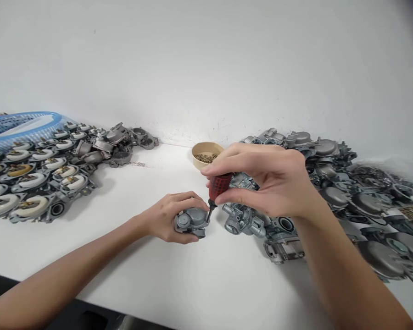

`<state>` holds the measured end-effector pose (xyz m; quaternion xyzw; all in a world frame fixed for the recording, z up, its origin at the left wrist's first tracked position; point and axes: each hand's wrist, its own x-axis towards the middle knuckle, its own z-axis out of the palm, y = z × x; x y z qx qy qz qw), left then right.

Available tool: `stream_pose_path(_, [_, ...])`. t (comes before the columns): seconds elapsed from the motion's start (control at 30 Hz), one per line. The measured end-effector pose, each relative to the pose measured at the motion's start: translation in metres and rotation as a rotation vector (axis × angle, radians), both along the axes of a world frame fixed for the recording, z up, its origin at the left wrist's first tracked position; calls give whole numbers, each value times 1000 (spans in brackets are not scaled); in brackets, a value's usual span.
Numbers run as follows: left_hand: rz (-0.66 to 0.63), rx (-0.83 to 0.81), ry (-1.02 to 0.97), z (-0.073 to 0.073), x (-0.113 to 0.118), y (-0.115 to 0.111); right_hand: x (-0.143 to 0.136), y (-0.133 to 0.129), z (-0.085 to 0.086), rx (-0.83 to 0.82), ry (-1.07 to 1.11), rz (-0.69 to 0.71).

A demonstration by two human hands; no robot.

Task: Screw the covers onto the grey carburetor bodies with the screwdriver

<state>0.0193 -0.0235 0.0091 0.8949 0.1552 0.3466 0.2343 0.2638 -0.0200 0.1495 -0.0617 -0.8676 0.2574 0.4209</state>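
My left hand (pixel 172 215) is wrapped round a grey metal carburetor (pixel 192 219) on the white table, its rounded bowl with a round plug facing up. Above it my right hand (pixel 265 178) grips the red and black handle of a screwdriver (pixel 220 187) between thumb and fingers. The screwdriver slants down to the left, and its tip meets the right edge of the carburetor. Whatever sits under the tip is too small to make out.
Behind the hands stands a tan bowl (pixel 197 158) of small brass-coloured parts. More carburetors (pixel 325 172) are heaped at right. Carburetor bodies with white floats (pixel 32 206) stand in rows at left, near a blue basket (pixel 57 120). A white wall (pixel 206 68) closes off the back.
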Motion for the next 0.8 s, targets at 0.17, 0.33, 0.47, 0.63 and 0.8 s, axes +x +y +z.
stream_pose_path(0.17, [10, -27, 6, 0, 0, 0, -3, 1, -2, 54, 8, -35])
stream_pose_path(0.33, [18, -16, 6, 1, 0, -1, 0, 0, -2, 68, -27, -49])
stream_pose_path(0.47, [23, -18, 17, 1, 0, -1, 4, 0, -1, -50, -71, 45])
stream_pose_path(0.63, [26, -18, 21, 2, 0, -1, 4, 0, -1, -59, -8, 27])
stream_pose_path(0.8, [26, -53, 41, 5, 0, -2, 0, 0, 0, 18, -12, -14])
